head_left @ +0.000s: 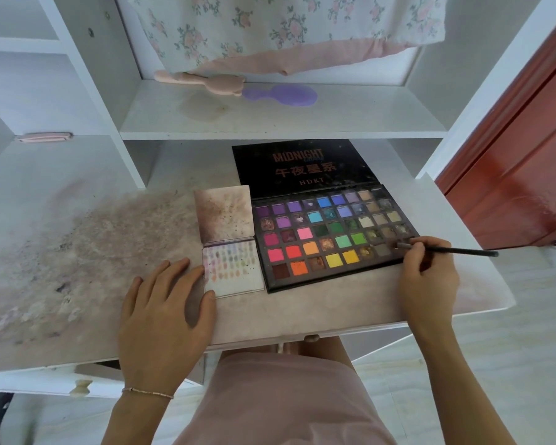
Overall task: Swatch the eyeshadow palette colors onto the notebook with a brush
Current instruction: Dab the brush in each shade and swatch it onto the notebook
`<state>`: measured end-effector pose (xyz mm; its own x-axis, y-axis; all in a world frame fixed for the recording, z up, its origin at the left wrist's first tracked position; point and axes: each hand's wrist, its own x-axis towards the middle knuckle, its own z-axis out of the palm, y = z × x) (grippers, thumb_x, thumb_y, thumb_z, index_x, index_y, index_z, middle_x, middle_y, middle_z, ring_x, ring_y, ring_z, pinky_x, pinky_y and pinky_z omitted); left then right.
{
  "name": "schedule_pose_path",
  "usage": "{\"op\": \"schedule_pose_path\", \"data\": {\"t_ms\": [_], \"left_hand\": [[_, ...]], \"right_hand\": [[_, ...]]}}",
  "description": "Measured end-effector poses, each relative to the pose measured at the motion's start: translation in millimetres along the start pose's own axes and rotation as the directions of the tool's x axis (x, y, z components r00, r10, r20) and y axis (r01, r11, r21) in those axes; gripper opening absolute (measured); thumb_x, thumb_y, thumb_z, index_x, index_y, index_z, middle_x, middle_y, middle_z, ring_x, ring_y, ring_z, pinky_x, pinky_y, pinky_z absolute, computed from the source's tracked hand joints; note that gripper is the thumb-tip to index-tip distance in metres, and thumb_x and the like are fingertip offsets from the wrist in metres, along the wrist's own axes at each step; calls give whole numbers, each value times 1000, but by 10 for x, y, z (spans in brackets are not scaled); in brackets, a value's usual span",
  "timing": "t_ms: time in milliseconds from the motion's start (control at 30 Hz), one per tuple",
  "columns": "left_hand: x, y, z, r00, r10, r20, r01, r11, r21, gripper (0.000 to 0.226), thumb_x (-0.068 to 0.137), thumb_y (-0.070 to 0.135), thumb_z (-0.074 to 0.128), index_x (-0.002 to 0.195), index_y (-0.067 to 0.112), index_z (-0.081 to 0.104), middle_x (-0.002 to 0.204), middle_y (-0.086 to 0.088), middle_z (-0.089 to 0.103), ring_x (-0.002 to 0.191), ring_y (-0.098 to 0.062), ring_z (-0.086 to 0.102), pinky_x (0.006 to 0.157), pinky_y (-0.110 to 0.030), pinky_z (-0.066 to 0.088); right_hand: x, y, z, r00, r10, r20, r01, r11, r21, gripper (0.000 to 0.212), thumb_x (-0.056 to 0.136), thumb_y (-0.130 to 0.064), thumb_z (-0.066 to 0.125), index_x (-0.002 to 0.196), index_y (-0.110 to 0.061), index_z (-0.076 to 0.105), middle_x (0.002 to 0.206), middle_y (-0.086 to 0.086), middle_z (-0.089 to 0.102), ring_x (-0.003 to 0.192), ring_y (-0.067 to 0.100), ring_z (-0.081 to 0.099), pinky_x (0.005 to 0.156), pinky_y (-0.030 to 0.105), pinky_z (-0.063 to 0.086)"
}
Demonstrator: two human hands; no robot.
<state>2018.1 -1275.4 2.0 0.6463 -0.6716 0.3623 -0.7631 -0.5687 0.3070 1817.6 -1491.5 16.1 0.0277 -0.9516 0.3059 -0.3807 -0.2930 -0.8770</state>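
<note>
Matt powder pans fill the glossy black palette [334,239] under the right fingertips [413,244]; the notebook [233,268] paper is smudged.

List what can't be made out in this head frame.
- Brush tip: blurred where it meets the palette; which pan it touches is unclear.
- Right hand fingertips: curled under, hidden by the hand itself.
- Notebook swatches: too small and faint to count or match to pans.
- Left hand: palm contact with the desk hidden by its back.
</note>
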Motion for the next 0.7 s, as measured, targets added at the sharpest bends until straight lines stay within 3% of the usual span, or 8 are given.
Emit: {"op": "schedule_pose_path", "data": {"t_ms": [200,700], "left_hand": [[8,7,-1,1000,-3,5,3,1000,1,51,80,43,39,107,11,68,118,-10,63,114,-33,55,102,-51,33],[1,-12,32,999,8,-34,-8,1000,3,49,80,42,40,106,12,68,116,-10,64,113,-32,56,102,-50,33]], "right_hand": [[30,19,10,1000,-12,26,13,999,-50,11,92,-6,43,89,-15,48,71,-15,50,67,-6,48,56,-4,34],[38,51,-20,1000,2,-16,-2,1000,-27,13,91,-7,43,88,-18,50,72,-16,51,66,-10,52,56,-4,33]]}}
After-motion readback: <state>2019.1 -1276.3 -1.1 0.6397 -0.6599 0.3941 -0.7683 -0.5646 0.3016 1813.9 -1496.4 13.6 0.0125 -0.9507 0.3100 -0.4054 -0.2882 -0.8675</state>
